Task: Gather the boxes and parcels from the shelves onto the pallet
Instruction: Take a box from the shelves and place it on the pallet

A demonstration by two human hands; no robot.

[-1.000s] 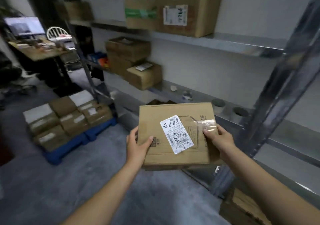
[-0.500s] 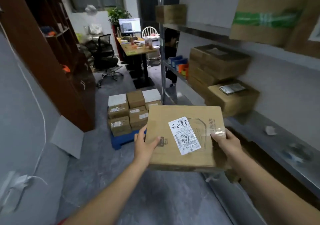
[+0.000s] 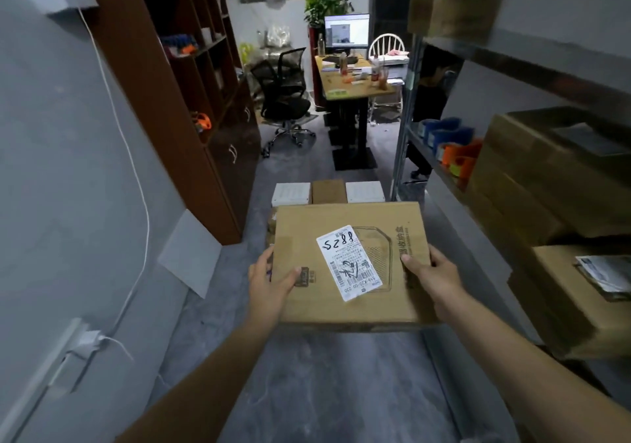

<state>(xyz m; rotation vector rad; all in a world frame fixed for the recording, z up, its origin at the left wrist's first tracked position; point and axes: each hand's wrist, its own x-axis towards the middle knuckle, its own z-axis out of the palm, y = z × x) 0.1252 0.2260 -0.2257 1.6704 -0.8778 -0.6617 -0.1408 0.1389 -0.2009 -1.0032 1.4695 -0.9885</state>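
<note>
Mid-carry. I have a flat brown cardboard box with a white shipping label (image 3: 348, 237) held level in front of me, off the shelves and above the grey floor, not set down yet. Left hand (image 3: 269, 278) grips the box's left edge, thumb on top and the fingers I can see wrapped over the side. Right hand (image 3: 430, 275) grips the right edge the same way, thumb on the top face. Both hands are closed firmly on it.

Just beyond the box's far edge I see the stack it should join: two white cartons (image 3: 292, 194) with a small brown carton (image 3: 328, 191) between them, and one more brown corner at the box's far left corner. The box hides the pallet itself, so I can't tell how much room is left.

Right of the box stands the grey metal shelf rack (image 3: 401, 142), not cleared:
- large brown cardboard stack (image 3: 546, 183), right of the box
- lower brown carton with a crumpled paper slip (image 3: 573, 299), right and nearer to me
- brown carton on the top shelf (image 3: 454, 8), well above the box
- blue and orange items (image 3: 450, 145), right and beyond the box; can't tell what they are, too blurred.

My read: several parcels placed, one in transit, at least three cartons left. Roughly halfway, possibly less. Next, I'd guess, is walking forward and lowering this box onto the stack.
</note>
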